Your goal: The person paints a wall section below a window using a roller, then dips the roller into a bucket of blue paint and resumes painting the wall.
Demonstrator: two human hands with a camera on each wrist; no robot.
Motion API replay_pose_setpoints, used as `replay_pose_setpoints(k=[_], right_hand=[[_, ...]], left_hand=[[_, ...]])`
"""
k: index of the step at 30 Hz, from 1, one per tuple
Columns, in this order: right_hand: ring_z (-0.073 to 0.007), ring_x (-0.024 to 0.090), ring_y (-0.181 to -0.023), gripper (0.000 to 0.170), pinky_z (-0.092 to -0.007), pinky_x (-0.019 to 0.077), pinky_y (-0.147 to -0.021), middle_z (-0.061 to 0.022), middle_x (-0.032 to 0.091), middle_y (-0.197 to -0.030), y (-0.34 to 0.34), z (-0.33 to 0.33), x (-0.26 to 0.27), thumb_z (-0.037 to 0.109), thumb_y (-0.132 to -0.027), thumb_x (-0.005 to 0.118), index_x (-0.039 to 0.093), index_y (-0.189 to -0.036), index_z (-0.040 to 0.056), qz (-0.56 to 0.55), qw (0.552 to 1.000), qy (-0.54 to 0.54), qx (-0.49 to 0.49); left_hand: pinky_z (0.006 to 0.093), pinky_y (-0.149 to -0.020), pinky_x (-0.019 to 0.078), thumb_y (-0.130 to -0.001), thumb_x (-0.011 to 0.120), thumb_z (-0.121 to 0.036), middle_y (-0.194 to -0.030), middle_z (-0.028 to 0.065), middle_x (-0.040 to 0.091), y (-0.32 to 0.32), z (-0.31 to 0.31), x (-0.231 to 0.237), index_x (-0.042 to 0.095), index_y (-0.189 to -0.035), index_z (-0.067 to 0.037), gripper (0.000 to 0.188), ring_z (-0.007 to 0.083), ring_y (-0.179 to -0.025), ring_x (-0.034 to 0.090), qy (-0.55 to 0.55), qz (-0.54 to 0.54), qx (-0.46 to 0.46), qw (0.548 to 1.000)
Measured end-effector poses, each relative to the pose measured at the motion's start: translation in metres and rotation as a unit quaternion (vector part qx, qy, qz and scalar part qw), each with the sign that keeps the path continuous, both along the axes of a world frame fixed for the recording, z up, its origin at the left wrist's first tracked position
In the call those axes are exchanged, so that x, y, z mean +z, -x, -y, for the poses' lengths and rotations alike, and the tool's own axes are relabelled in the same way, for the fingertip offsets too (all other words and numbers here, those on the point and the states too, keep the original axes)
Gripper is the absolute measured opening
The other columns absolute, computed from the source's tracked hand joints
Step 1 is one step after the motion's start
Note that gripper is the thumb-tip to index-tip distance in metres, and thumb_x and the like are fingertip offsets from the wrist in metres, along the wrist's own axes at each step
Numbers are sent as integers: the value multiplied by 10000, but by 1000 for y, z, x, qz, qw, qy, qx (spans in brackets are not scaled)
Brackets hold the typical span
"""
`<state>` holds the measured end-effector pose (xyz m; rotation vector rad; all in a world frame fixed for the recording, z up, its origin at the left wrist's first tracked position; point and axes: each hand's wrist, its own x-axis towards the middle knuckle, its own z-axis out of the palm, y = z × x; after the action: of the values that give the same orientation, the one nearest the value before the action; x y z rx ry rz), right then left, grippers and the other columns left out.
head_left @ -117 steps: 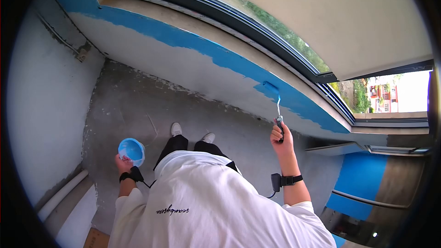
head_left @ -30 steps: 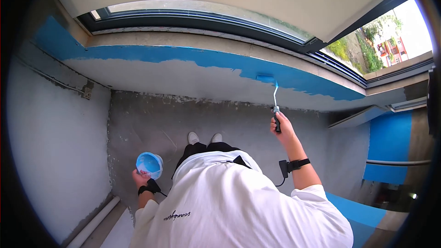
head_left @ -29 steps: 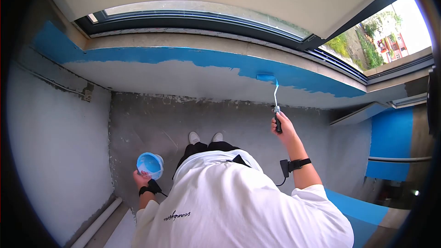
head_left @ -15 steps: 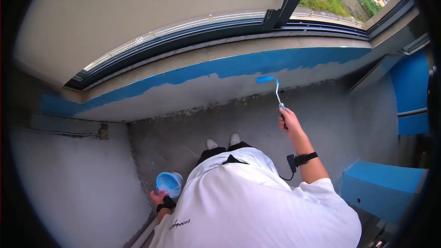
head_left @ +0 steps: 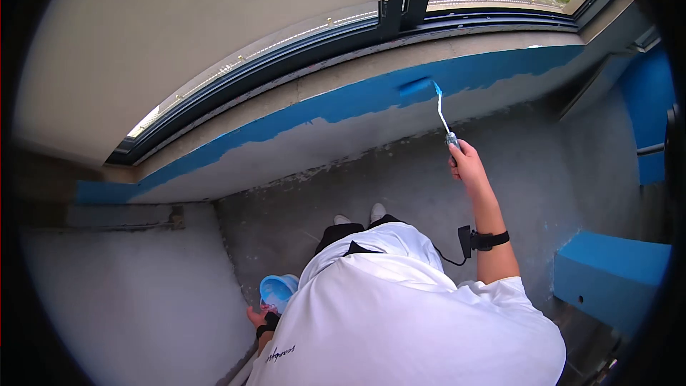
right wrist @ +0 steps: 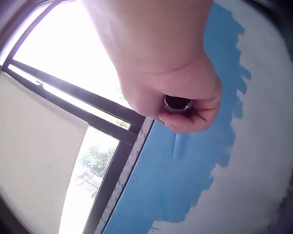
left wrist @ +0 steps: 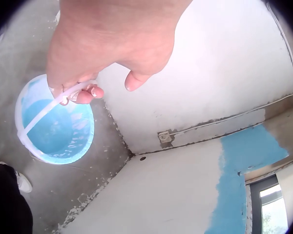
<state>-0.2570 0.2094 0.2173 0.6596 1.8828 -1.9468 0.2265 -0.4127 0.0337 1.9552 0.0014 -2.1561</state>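
My right hand [head_left: 466,161] grips the handle of a small paint roller [head_left: 416,86]. The blue roller head lies over the painted band of the wall [head_left: 343,109] below the window. In the right wrist view, the fingers curl round the dark handle end [right wrist: 178,103], and the roller head shows just past them. Low on the other side, my left hand [left wrist: 117,44] carries a paint bucket [left wrist: 88,141] by its white handle [left wrist: 44,113], fingers hooked round it and thumb apart. Light-blue paint covers the bucket's inside.
A window frame [head_left: 286,62] and sill run above the blue band, with a pale blind [head_left: 214,21] at the left. A blue-painted block [head_left: 607,271] stands at the right. My shoes [head_left: 378,211] are on the grey concrete floor [head_left: 500,193]; a side wall [head_left: 128,279] rises at left.
The head view has swung to the right. The roller has gone from the band's lower edge up onto the blue paint. The bucket still hangs from my left hand.
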Motion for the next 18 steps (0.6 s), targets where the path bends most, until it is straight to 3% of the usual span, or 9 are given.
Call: replay_pose_setpoints(k=[2,4,8,10,14,18], right_hand=[[-36,348,-448,150,-207,283,-403,28,440,-617,10,-14,9,239,-945,497,512,-949,90,-5,1000,6,11],[-34,346,-447,148,-207,276,-394,28,437,-620,15,-20,16,237,-948,488,505,-930,91,23,999,16,14],[-42,358,-448,147,-207,269,-383,18,435,-631,22,-1,-13,230,-948,480,476,-895,92,46,999,22,-16],[-49,368,-446,143,-212,273,-378,12,438,-634,32,6,-34,220,-946,479,468,-902,84,52,997,43,-31],[-56,384,-449,147,-216,288,-374,3,447,-641,46,2,-81,203,-938,476,467,-910,59,72,996,33,-37],[-28,362,-459,150,-194,285,-393,26,443,-643,51,-7,-85,224,-951,466,459,-879,92,78,996,33,-31]], left_hand=[[421,-682,396,-653,543,-561,-687,75,465,-11,-2,-1,410,-626,-115,466,273,-690,443,21,-23,-26,999],[411,-651,408,-667,537,-562,-688,82,482,-17,-7,0,430,-632,-109,466,292,-676,465,108,30,-80,990],[393,-622,415,-679,527,-568,-668,78,485,-18,-27,8,444,-633,-107,471,283,-641,480,199,26,-128,971],[361,-590,398,-684,526,-569,-629,59,456,6,-41,32,424,-617,-112,473,235,-591,458,135,50,-65,987],[342,-582,370,-681,525,-578,-599,42,427,7,-37,35,407,-619,-117,480,196,-578,431,105,7,-52,993],[349,-614,352,-654,541,-568,-649,36,402,-7,-24,29,375,-652,-119,478,185,-605,407,6,35,51,998]])
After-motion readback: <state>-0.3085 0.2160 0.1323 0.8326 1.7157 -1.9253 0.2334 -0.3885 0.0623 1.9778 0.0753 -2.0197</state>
